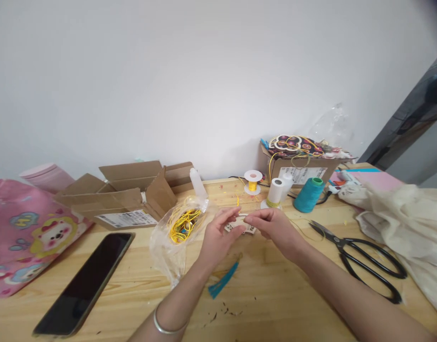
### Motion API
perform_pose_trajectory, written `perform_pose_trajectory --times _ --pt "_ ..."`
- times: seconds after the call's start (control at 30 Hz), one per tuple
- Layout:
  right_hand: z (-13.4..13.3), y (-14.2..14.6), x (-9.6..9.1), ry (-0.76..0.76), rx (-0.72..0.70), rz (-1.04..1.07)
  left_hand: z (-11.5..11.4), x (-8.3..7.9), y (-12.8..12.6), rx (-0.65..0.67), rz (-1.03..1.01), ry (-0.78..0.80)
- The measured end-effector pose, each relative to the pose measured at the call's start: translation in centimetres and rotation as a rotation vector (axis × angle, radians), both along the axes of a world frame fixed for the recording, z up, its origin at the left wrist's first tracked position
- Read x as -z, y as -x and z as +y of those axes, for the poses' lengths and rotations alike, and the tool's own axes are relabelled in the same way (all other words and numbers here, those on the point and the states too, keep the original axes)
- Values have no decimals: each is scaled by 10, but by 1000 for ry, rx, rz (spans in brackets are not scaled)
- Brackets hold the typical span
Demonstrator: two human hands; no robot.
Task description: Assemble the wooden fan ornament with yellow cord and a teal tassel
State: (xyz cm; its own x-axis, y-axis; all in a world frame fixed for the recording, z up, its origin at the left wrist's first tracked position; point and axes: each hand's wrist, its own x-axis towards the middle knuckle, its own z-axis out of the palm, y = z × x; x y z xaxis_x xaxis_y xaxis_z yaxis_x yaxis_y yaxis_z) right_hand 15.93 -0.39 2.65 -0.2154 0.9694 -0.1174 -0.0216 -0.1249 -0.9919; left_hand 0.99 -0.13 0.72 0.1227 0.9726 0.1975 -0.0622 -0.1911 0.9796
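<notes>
Pinching a small pale cut-out piece point(240, 228) with narrow fingers point(229, 217) of left hand point(214, 237) and right hand point(275, 227), near a teal tassel point(223, 280).

Left hand point(216, 236) and right hand point(272, 226) pinch a small patterned piece point(240, 227) above the table point(275, 297).

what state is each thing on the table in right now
left hand: pinching the small patterned piece
right hand: pinching the same piece
phone: screen dark, lying flat
cardboard box: flaps open
scissors: blades nearly shut
teal thread cone: upright
teal tassel: lying flat
</notes>
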Motion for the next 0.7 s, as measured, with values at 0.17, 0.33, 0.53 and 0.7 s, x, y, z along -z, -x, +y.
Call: perform_pose_trajectory --times 0.17,0.33,0.53,0.7 --pt "-5 3 1 203 -155 244 -5 -4 -4 111 -182 109" --pt "-7 7 1 242 -177 323 -5 -3 -4 45 -326 154" --pt "-9 9 -1 170 -125 224 -3 -1 -3 -15 -363 179" --pt "-11 12 -1 5 -33 114 -5 -2 -3 -21 -354 197"
